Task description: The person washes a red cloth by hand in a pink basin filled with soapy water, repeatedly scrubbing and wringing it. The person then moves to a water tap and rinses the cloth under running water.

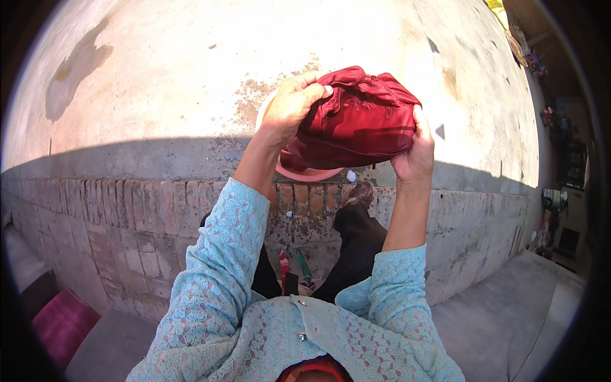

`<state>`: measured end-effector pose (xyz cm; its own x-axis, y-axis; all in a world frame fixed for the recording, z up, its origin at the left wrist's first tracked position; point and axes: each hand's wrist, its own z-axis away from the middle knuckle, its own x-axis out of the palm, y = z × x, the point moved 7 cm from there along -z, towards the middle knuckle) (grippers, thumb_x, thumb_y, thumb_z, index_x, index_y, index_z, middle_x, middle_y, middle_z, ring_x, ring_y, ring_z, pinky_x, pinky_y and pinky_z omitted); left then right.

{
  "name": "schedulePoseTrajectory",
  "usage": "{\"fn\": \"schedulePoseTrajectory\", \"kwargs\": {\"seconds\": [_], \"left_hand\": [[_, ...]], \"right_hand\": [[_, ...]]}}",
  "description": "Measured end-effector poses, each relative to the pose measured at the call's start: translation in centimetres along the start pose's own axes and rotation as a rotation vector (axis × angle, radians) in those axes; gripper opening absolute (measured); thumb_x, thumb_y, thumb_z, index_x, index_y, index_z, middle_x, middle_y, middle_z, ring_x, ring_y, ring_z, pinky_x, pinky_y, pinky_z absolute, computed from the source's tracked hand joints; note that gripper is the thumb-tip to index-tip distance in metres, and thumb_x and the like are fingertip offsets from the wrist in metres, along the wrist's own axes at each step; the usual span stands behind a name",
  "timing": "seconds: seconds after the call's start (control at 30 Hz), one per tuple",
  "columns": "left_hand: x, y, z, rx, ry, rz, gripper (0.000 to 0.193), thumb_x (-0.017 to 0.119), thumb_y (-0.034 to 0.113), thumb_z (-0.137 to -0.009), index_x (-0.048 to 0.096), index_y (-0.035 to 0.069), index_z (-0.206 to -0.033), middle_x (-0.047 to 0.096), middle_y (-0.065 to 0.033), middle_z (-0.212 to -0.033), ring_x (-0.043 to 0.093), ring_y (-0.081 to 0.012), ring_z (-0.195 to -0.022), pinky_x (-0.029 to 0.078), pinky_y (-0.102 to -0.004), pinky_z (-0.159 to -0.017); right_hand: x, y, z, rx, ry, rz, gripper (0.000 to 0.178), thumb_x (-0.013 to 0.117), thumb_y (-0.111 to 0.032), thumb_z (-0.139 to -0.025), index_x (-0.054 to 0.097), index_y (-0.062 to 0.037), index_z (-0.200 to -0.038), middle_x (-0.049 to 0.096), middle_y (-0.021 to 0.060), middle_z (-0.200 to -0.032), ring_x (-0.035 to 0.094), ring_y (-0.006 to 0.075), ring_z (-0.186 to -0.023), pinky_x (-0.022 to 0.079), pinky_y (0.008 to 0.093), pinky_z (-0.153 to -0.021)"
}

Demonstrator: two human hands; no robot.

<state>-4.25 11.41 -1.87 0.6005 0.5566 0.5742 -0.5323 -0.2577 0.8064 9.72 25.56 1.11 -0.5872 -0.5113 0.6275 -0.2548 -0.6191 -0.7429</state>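
While the left hand (289, 107) pinches red cloth (363, 124), the right hand (415, 151) grips it

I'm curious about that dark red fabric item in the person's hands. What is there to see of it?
The dark red fabric item looks soft and slightly shiny, creased and gathered along its upper part, smoother below. It is bunched into a rounded bundle; whether it is a bag or a garment isn't clear. The bare left hand grips its left side, the bare right hand its right. It partly covers a round pink basin; whether they touch is hidden.
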Motion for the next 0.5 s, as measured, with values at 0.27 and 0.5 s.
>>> {"fn": "schedulePoseTrajectory", "kwargs": {"seconds": [0.27,0.5], "left_hand": [[0.8,0.8,0.2,0.068,0.009,0.029,0.027,0.053,0.005,-0.087,0.057,-0.004,-0.113,0.064,-0.0069,-0.097,0.060,-0.0111,-0.085,0.050,-0.0250,-0.078],[4.5,2.9,3.5,0.725,0.311,-0.710,0.027,0.060,0.001,-0.071,0.065,0.000,-0.097,0.055,-0.0095,-0.082,0.056,-0.0207,-0.073,0.046,-0.0294,-0.065]], "right_hand": [[0.0,1.0,0.0,0.069,-0.001,0.039,0.032,0.046,-0.019,-0.094,0.053,0.0041,-0.115,0.060,0.0136,-0.112,0.058,0.0226,-0.103,0.046,0.0373,-0.092],[0.8,2.4,0.1,0.140,-0.069,0.077,0.035,0.055,-0.018,-0.091,0.052,0.0012,-0.119,0.060,0.0120,-0.115,0.059,0.0223,-0.103,0.047,0.0365,-0.092]]}}
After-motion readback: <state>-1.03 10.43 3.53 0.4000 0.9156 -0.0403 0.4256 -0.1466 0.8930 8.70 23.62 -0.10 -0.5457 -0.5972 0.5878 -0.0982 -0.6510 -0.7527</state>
